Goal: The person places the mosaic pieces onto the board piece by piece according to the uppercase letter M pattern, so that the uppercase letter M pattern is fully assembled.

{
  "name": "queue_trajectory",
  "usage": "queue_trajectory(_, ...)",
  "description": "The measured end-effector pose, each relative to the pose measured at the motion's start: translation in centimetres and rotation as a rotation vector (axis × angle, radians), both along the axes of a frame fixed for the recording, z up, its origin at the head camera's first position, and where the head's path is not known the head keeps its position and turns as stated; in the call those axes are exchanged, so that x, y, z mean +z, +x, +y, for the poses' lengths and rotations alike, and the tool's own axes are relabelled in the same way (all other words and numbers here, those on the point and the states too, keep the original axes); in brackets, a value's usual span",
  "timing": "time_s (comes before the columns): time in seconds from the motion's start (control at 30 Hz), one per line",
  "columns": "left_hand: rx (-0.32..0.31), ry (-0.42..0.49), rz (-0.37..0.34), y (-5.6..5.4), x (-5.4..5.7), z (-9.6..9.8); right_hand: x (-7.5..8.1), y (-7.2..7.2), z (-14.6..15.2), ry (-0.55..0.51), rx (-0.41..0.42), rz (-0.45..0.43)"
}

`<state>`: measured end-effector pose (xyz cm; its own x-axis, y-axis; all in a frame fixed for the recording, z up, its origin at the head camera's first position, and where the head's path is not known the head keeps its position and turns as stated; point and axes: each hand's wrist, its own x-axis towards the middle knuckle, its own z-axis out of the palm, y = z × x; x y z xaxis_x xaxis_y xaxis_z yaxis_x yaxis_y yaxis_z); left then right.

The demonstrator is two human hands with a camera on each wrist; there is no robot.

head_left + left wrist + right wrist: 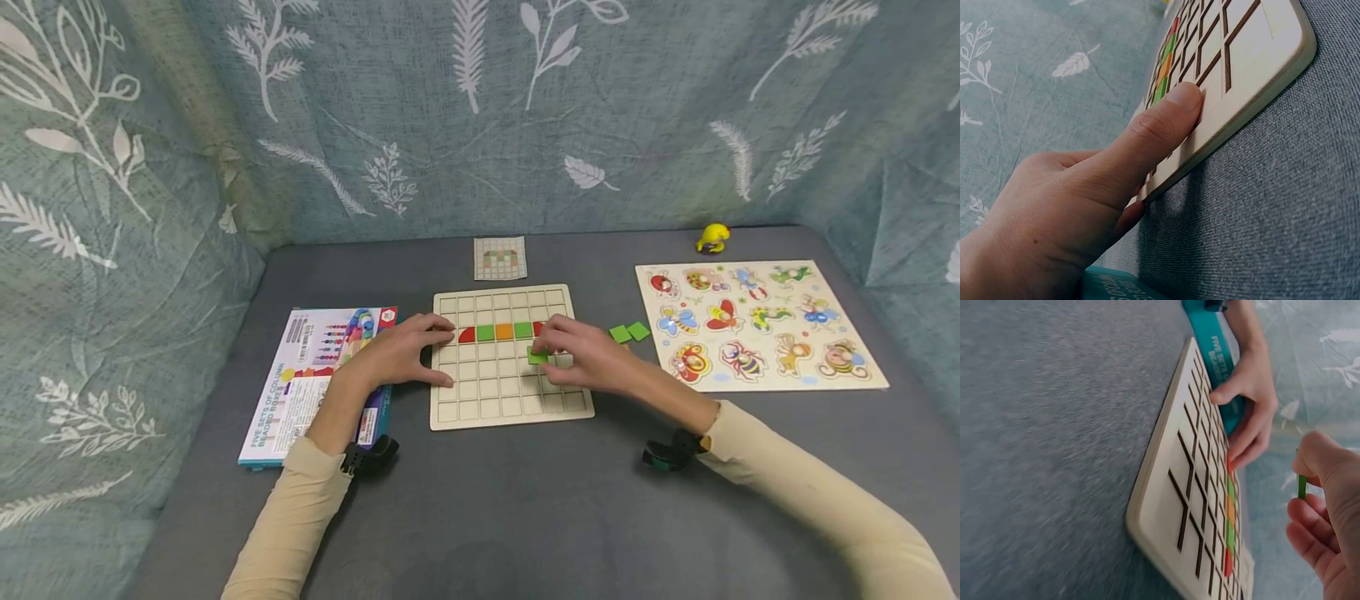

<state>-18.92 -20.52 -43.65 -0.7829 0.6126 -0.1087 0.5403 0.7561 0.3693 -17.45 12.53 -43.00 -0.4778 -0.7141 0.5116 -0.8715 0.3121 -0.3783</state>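
Beige sleeves [806, 483] are stretched over the grey desk [487, 508]. The wooden grid board [491, 367] is touched at its left edge by the left hand [397, 350], thumb and fingers spread. The right hand [588, 354] is angled in across the right edge; in its fingertip grip a green square tile [537, 357] is pinched, held above the board, just nearside of the tile row's [504, 332] right end. The row is aligned left to right.

Table [487, 517]: gray woven surface
Left: printed box [288, 408]
Middle: gridded board [480, 390]; pattern card [500, 260] behind
Right: green tiles [619, 334], insect puzzle [752, 332], yellow toy [714, 237]
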Motion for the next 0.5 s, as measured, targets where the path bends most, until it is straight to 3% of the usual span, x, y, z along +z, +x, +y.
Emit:
queue_trajectory(0.2,0.001,0.000,-0.009,0.0,0.3,0.1,-0.1,-0.5,-2.1,0.074,0.000,-0.078)
queue_trajectory(0.5,-0.013,0.007,0.013,0.0,0.2,0.1,-0.1,-1.4,-5.6,0.186,0.013,-0.122)
